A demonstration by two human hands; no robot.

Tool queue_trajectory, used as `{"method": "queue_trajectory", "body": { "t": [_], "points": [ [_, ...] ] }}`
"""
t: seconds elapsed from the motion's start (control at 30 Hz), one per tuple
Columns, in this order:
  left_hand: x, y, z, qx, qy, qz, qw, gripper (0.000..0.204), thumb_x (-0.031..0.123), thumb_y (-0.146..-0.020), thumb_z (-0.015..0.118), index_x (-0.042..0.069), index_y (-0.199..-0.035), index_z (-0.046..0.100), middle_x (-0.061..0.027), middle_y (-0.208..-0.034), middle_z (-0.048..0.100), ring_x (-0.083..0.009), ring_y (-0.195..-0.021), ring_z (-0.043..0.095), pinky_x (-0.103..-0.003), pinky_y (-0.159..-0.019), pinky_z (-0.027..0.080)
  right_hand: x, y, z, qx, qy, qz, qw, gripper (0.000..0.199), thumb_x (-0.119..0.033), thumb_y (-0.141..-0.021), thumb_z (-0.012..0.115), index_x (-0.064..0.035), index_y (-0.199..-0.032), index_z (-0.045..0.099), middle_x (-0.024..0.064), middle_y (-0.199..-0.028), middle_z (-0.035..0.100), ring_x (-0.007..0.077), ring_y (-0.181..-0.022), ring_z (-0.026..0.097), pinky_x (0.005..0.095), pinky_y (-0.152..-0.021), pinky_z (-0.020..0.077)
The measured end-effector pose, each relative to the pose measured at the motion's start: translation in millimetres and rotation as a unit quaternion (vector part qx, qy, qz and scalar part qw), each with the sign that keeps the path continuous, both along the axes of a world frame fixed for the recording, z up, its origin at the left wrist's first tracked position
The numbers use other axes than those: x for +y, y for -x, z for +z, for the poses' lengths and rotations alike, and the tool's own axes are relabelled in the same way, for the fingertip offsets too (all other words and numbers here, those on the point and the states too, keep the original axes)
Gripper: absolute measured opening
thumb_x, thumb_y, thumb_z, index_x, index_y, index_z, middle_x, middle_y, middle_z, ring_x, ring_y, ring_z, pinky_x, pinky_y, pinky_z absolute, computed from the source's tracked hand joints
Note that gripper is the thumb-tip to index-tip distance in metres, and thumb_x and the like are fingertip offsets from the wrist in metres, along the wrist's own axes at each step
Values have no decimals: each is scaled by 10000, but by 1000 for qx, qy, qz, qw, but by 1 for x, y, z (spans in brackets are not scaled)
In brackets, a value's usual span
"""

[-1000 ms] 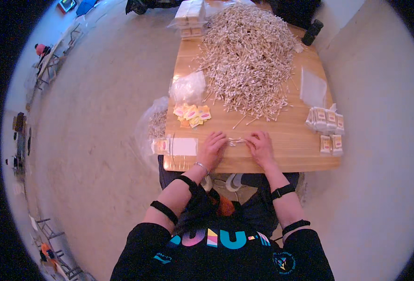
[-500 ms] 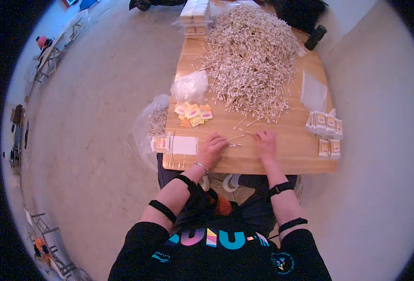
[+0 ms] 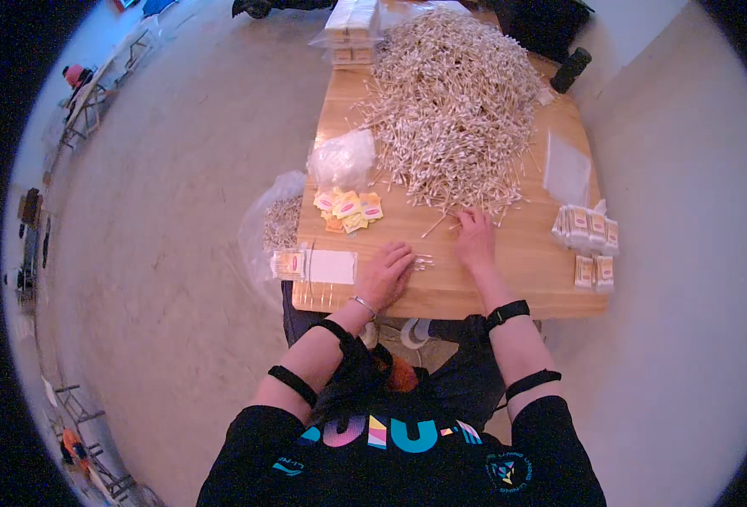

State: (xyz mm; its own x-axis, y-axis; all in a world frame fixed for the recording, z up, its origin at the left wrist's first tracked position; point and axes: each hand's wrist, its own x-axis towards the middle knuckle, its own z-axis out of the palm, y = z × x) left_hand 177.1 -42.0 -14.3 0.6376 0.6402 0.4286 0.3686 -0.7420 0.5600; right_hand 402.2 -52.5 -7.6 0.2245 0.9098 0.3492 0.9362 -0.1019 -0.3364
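Black cylinder (image 3: 570,70) near the pale wall (image 3: 686,211) at right; greyish floor (image 3: 196,169) at left

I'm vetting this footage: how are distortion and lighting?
Head view: blackened sides, bowed edges on the light-brown wooden table; head view: bluish light upper left, pinkish centre; head view: piled white-tipped cotton swabs mostly too fine to separate.

Clockwise from the few loose swabs (image 3: 424,263) on the tabletop (image 3: 534,266): at 8 o'clock, just beside, the left hand (image 3: 386,277); at 9, a flat card (image 3: 333,266), then a swab packet (image 3: 289,264) by the edge; at 10, the label pile (image 3: 347,205); at 11, a plastic bag (image 3: 342,158), with stacked packs (image 3: 352,34) behind; from 12 to 1, the swab heap (image 3: 456,110); at 2, the right hand (image 3: 477,242) by that heap's near edge, and farther out, plastic film (image 3: 567,171); near 3, 2 packet groups (image 3: 589,226), 1 behind the other.
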Motion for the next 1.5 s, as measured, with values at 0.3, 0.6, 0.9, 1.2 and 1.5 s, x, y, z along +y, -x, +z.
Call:
{"method": "queue_trajectory", "body": {
  "t": [0.3, 0.6, 0.9, 1.2, 1.5],
  "points": [
    [-7, 4, 8, 28, 56, 64, 996, 513, 126, -783, 605, -18, -1240, 422, -217, -1263, 434, -372, -1191, 406, -416, -1020, 341, -1, 46, -8, 90, 4, 67, 994, 132, -72, -741, 577, -95, -837, 665, 76, -863, 583, 294, -890, 515, 393, -817, 424],
    [-5, 1, 10, 109, 9, 84, 990, 593, 270, -804, 584, -31, -1276, 388, -228, -1335, 378, -367, -1271, 326, -432, -1095, 206, -22, 66, -9, 116, 5, 115, 986, 130, -66, -717, 613, -99, -830, 667, 78, -852, 580, 288, -869, 520, 390, -798, 429],
    [-6, 3, 10, 98, 25, 64, 993, 511, 281, -844, 545, 19, -1266, 427, -145, -1332, 426, -279, -1276, 354, -435, -1097, 193, -29, 51, -2, 154, -46, -81, 984, 184, -170, -713, 671, -55, -854, 651, 143, -1023, 540, 302, -986, 498, 394, -852, 417],
    [-4, 1, 9, 135, 1, 30, 990, 448, 241, -852, 533, 89, -1267, 456, -81, -1315, 466, -236, -1269, 375, -433, -1099, 187, -10, 51, -9, 169, 76, -82, 979, 180, -156, -734, 627, -45, -874, 650, 141, -854, 591, 301, -884, 549, 391, -799, 436],
    [-6, 5, 6, 108, 15, 50, 993, 411, 223, -853, 532, 80, -1234, 480, -68, -1289, 489, -226, -1254, 393, -432, -1096, 193, -11, 73, -4, 156, 55, -43, 985, 144, -121, -752, 614, -50, -867, 662, 144, -862, 593, 302, -843, 562, 395, -780, 444]
  ]
}}
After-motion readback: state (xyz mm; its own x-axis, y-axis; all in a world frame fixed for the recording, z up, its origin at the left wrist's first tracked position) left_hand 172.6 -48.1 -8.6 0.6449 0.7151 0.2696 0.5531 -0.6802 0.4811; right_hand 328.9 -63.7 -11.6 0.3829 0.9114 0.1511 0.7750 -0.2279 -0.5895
